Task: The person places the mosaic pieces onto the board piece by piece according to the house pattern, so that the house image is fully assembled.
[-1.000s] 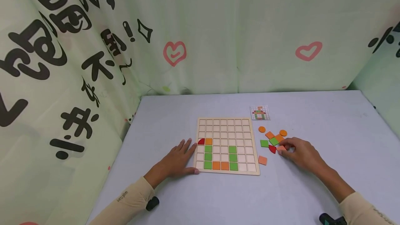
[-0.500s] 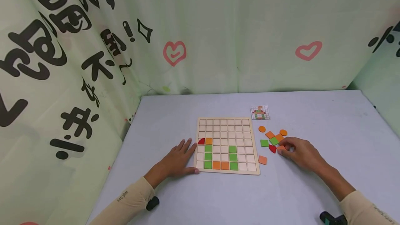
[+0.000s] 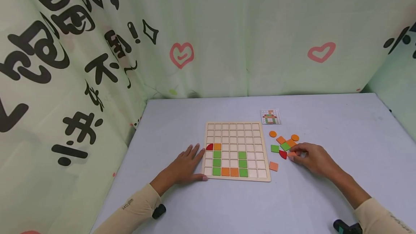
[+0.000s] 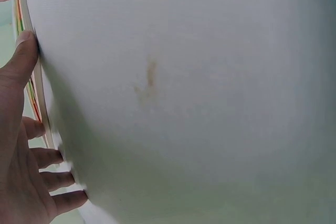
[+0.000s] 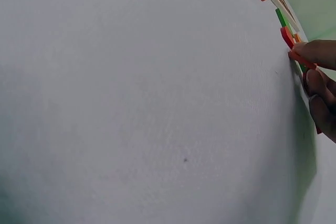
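My left hand rests at the left side of a wooden grid board, fingers spread, with the index fingertip and thumb at its edge. In the left wrist view the thumb lies along that edge. Green and orange square tiles and one red quarter-round tile sit in the board's cells. Right of the board, my right hand pinches a salmon-orange square tile between thumb and fingers, partly hidden by the fingertips. Just left of it lies a red quarter-round tile.
Around the right hand lie loose tiles: a green square, an orange disc, another orange disc and a salmon square by the board's right edge. A small pattern card lies behind them. A curtain hangs behind the white table.
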Action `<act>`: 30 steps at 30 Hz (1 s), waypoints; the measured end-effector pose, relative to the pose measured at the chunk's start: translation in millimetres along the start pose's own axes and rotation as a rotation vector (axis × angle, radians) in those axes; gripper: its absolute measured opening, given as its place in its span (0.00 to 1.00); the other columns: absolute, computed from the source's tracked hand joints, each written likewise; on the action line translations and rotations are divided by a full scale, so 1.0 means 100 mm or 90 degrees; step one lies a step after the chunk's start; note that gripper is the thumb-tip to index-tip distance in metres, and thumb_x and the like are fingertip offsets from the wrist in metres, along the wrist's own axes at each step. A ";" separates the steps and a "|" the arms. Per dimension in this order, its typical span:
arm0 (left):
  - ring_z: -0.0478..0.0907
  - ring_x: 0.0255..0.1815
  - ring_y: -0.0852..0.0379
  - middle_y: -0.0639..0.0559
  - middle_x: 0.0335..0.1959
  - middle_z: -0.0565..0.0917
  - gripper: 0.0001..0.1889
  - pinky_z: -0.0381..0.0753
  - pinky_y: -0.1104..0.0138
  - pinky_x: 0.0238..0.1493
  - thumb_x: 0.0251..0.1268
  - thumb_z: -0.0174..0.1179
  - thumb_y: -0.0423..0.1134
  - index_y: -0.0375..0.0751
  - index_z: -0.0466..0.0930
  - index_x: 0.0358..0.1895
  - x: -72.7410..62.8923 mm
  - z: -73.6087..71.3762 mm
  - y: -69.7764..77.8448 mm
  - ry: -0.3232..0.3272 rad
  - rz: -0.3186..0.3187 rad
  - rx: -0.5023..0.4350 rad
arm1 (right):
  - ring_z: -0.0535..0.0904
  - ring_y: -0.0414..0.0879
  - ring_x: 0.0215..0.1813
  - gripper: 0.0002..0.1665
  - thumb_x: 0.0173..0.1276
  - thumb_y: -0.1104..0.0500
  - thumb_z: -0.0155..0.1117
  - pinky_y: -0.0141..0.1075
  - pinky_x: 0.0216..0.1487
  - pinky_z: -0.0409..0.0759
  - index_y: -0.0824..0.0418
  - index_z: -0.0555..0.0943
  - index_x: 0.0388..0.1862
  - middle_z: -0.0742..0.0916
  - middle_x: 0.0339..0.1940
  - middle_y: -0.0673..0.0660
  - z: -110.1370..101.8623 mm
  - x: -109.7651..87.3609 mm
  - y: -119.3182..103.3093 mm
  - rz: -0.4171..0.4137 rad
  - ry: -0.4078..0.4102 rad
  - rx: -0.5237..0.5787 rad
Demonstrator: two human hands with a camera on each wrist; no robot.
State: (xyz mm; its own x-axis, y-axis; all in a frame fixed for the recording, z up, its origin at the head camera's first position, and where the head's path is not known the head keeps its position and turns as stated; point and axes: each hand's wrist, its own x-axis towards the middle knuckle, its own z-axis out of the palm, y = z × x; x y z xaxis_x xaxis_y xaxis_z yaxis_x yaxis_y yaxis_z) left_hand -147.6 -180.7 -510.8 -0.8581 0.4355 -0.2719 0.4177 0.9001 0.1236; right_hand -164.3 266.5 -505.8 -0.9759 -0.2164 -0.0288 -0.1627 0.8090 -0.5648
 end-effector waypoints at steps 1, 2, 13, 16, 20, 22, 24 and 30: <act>0.50 0.82 0.37 0.42 0.82 0.53 0.53 0.63 0.45 0.74 0.59 0.56 0.75 0.47 0.52 0.81 0.00 0.00 0.00 -0.001 -0.001 0.000 | 0.72 0.47 0.37 0.17 0.61 0.58 0.76 0.30 0.29 0.69 0.63 0.86 0.47 0.83 0.33 0.51 0.00 0.00 0.00 0.000 -0.004 0.005; 0.50 0.82 0.37 0.43 0.82 0.53 0.53 0.63 0.45 0.74 0.59 0.56 0.75 0.48 0.52 0.81 0.00 -0.01 0.00 -0.002 -0.002 0.001 | 0.72 0.47 0.37 0.17 0.61 0.57 0.76 0.30 0.29 0.69 0.63 0.86 0.48 0.83 0.33 0.52 -0.01 0.00 0.00 0.001 -0.007 0.008; 0.49 0.82 0.38 0.44 0.83 0.52 0.53 0.62 0.45 0.75 0.59 0.56 0.75 0.49 0.51 0.81 0.00 -0.01 0.01 -0.008 -0.009 0.005 | 0.71 0.44 0.35 0.17 0.63 0.57 0.74 0.30 0.28 0.70 0.60 0.86 0.50 0.80 0.32 0.49 -0.01 -0.02 -0.01 -0.021 -0.032 0.010; 0.49 0.82 0.38 0.44 0.83 0.52 0.54 0.63 0.45 0.75 0.58 0.56 0.75 0.49 0.51 0.81 0.00 -0.01 0.02 -0.006 -0.010 0.007 | 0.71 0.43 0.34 0.17 0.62 0.57 0.75 0.30 0.28 0.69 0.60 0.86 0.50 0.80 0.31 0.48 -0.04 -0.02 -0.01 -0.022 -0.040 0.008; 0.49 0.82 0.38 0.44 0.83 0.52 0.54 0.63 0.45 0.75 0.58 0.57 0.74 0.48 0.50 0.81 0.00 -0.01 0.02 -0.006 -0.010 0.012 | 0.70 0.42 0.33 0.21 0.61 0.56 0.76 0.29 0.27 0.69 0.62 0.86 0.51 0.82 0.32 0.49 -0.07 -0.02 -0.01 -0.019 -0.051 0.009; 0.49 0.82 0.38 0.44 0.83 0.52 0.54 0.63 0.46 0.75 0.59 0.57 0.74 0.48 0.50 0.81 0.00 -0.01 0.02 -0.006 -0.011 0.012 | 0.71 0.42 0.33 0.22 0.60 0.57 0.77 0.29 0.27 0.70 0.63 0.86 0.52 0.83 0.34 0.50 -0.07 -0.02 -0.02 -0.018 -0.058 0.011; 0.49 0.82 0.38 0.44 0.83 0.52 0.54 0.63 0.45 0.75 0.59 0.56 0.74 0.49 0.51 0.81 0.00 -0.01 0.02 -0.007 -0.012 0.010 | 0.71 0.43 0.34 0.23 0.59 0.58 0.77 0.29 0.27 0.70 0.64 0.86 0.52 0.84 0.36 0.51 -0.08 -0.03 -0.01 -0.021 -0.065 0.012; 0.49 0.82 0.38 0.44 0.83 0.52 0.54 0.63 0.45 0.75 0.58 0.57 0.74 0.48 0.51 0.81 -0.01 -0.03 0.03 -0.010 -0.012 0.005 | 0.72 0.43 0.35 0.23 0.58 0.59 0.78 0.29 0.28 0.72 0.64 0.85 0.52 0.84 0.37 0.51 -0.09 -0.03 0.01 -0.028 -0.078 0.015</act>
State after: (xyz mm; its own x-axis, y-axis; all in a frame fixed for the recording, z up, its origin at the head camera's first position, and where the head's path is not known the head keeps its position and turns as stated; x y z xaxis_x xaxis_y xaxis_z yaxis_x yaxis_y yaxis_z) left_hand -146.0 -178.2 -507.5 -0.8612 0.4184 -0.2886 0.4038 0.9080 0.1114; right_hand -162.5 272.4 -499.0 -0.9423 -0.3184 -0.1035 -0.2006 0.7843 -0.5871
